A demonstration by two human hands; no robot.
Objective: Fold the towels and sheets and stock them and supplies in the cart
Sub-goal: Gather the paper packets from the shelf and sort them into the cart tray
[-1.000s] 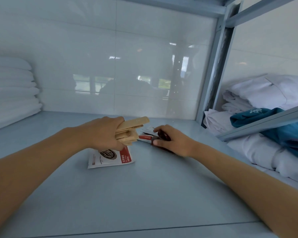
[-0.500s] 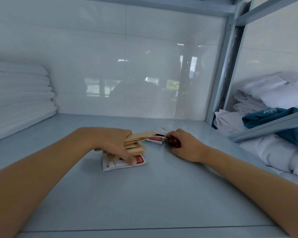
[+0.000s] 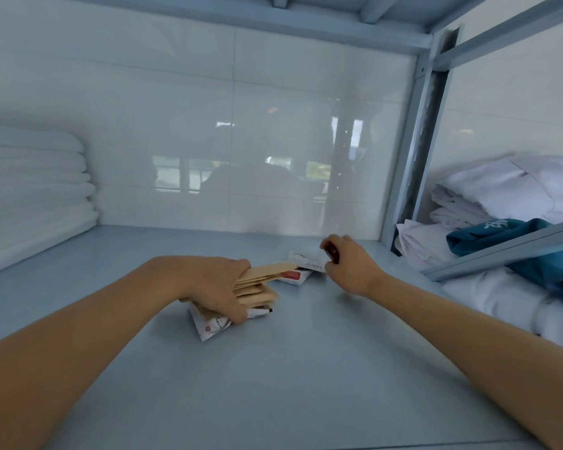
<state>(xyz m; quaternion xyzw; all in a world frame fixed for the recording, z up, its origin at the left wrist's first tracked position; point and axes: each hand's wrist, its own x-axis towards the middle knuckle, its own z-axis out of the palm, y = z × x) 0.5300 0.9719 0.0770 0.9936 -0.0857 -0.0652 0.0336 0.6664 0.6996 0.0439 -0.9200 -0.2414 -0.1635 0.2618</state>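
left hand (image 3: 218, 287) clamped on tan packets (image 3: 257, 284) | right hand (image 3: 348, 264) curled on dark item, blurred | towel stack (image 3: 33, 190) far left, shelf (image 3: 306, 368) bare near edge

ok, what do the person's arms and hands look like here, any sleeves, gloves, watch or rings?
Both forearms are bare for as far as the head view shows them; no sleeve edge is visible. The left hand and right hand wear no gloves. No watch, bracelet or band shows on either wrist, and no ring can be made out, though the right hand is slightly motion-blurred.
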